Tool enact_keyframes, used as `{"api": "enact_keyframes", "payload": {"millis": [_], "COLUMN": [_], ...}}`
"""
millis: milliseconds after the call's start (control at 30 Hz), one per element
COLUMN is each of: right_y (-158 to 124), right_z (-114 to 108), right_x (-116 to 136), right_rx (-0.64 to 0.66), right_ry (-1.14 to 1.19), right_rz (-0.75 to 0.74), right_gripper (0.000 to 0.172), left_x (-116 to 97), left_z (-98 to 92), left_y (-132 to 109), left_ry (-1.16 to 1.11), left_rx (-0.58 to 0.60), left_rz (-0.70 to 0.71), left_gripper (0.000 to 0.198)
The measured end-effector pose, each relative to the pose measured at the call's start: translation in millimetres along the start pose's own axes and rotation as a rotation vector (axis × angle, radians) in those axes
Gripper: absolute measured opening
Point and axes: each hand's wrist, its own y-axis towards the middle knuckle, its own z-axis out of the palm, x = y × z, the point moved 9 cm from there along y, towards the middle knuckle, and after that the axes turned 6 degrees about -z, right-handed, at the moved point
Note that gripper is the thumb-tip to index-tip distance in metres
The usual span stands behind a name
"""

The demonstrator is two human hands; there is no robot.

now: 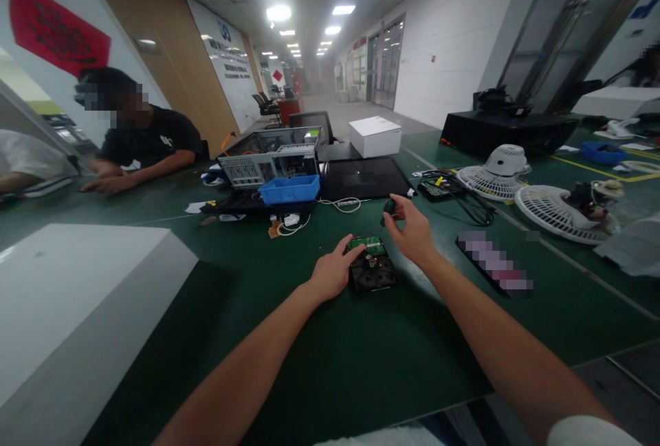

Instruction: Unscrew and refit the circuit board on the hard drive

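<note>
A hard drive [374, 274] with a green circuit board [368, 247] at its far end lies flat on the green table. My left hand [333, 269] grips its left side, with fingertips resting over the board's edge. Above the right far corner, my right hand [411, 231] is closed around the dark handle of a screwdriver [389, 207]. The screwdriver's thin shaft points down toward the board's edge; whether the tip touches a screw is too small to tell.
Beyond the drive stand an open computer case [271, 161], a blue bin [289, 190] and a black panel [365, 179]. A phone [492, 264] and fan parts [559, 214] lie right. A large white box [87, 308] fills the left. Another person [144, 137] sits across.
</note>
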Motion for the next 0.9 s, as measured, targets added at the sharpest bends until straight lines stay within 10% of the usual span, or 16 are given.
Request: {"api": "enact_keyframes", "payload": {"millis": [900], "right_y": [1], "right_z": [-8], "right_x": [14], "right_rx": [-0.055], "right_ry": [-0.063], "right_rz": [-0.11], "right_gripper": [0.037], "left_x": [1], "left_z": [-2.2], "left_y": [-1], "left_ry": [-0.056], "left_rx": [-0.023], "left_rz": [0.013], "left_gripper": [0.063]}}
